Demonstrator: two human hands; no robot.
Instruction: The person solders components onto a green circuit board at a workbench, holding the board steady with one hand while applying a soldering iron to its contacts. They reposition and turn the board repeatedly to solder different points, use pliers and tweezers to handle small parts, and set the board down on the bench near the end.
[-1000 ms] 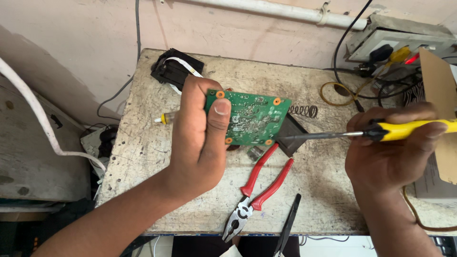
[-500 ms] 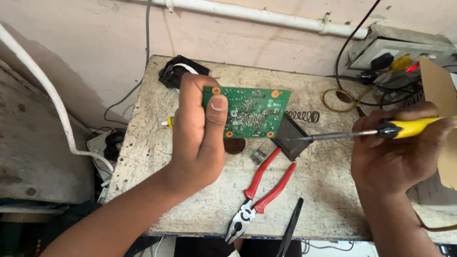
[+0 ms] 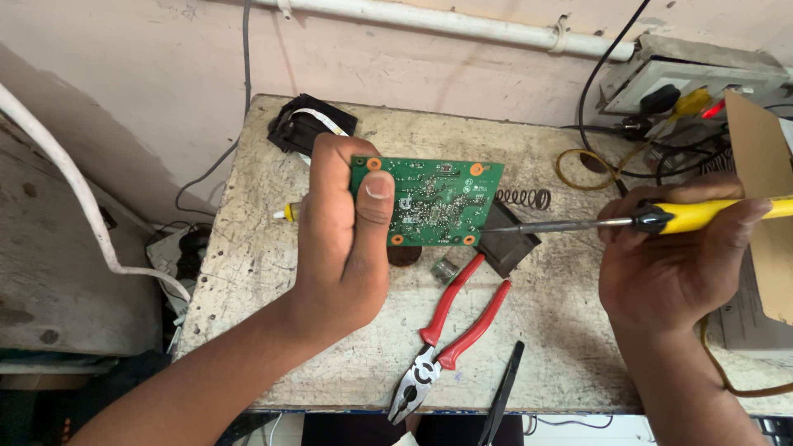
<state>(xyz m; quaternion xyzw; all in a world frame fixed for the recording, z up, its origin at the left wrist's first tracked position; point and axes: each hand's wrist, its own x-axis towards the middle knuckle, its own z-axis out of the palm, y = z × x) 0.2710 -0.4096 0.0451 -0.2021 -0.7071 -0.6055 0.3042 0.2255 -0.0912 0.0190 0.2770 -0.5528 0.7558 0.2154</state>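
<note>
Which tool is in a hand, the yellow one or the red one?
The yellow-handled soldering iron: the right hand grips it, tip by the green circuit board in the left hand. The red-handled pliers lie untouched on the table.

on the worn, stained grey tabletop you have red-handled steel pliers beside black tweezers. a small dark wire spring lies near a yellowish wire loop; a white pipe crosses the wall.
</note>
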